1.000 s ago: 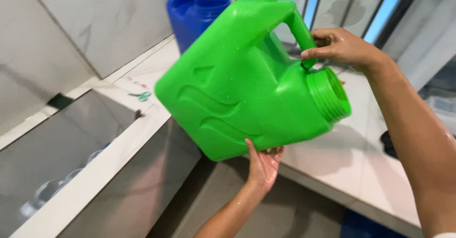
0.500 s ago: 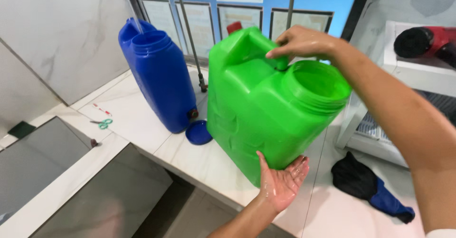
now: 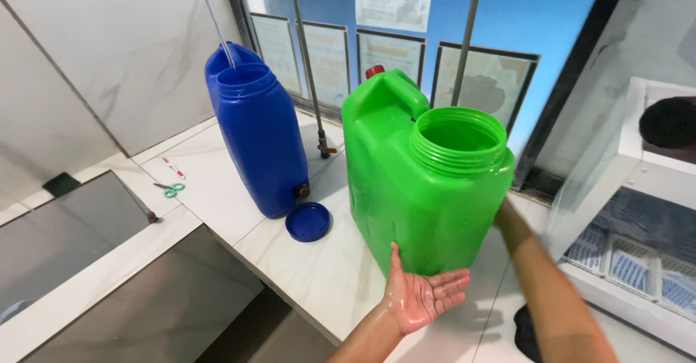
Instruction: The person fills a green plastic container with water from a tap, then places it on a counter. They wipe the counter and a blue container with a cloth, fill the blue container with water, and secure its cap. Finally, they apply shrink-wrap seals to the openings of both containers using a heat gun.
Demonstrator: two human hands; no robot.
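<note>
On the white marble counter point(image 3: 217, 196) I log one green jerrycan point(image 3: 413, 182), upright, its wide mouth uncapped, with my left hand point(image 3: 424, 298) palm-up and wet at its lower front edge, fingers spread loosely, thumb touching the plastic. My right hand is hidden behind the can, so I cannot tell its fingers; beside it stand a blue jerrycan point(image 3: 261, 138), its blue lid point(image 3: 308, 222) lying flat, and small scissors point(image 3: 170, 188).

Big green plastic jerrycan point(image 3: 413, 182) smooth, semi-gloss, wet; tall blue plastic jerrycan point(image 3: 261, 142) same; white marble-look tiled bench point(image 3: 319, 269) glossy.
</note>
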